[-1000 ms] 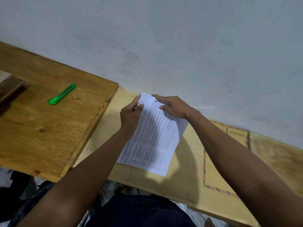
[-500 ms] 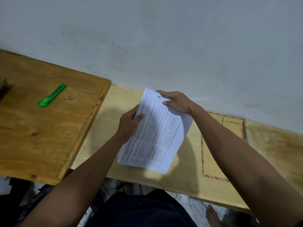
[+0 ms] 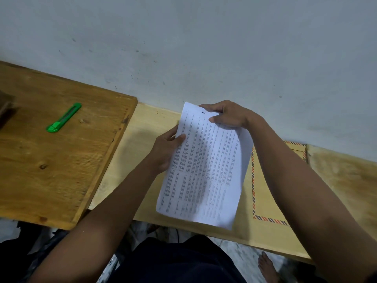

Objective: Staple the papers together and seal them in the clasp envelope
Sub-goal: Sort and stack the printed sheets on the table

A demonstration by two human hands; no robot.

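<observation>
Papers [image 3: 206, 170] printed with dense small text are held up over the pale bench [image 3: 142, 135], tilted so their far end leans right; how many sheets make up the stack cannot be told, since only the top one shows. A short dark mark, perhaps a staple, sits near the far edge of the top sheet. Two bare hands grip them. The left hand [image 3: 165, 152] is clamped on the left edge, thumb pressed on the printed face and fingers behind. The right hand [image 3: 228, 115] pinches the far right corner, thumb on top.

One clasp envelope [image 3: 267, 205], brown with a striped red-and-dark border, lies flat on the bench just right of the papers and partly under the right forearm; its far corner shows beyond the arm.

One green utility knife [image 3: 63, 117] lies on the darker wooden table [image 3: 51, 170] at left, well apart from the hands. A dark brown object [image 3: 6, 111] is cut off at the left edge of that table. One bare foot [image 3: 267, 266] shows on the floor at the near right.
</observation>
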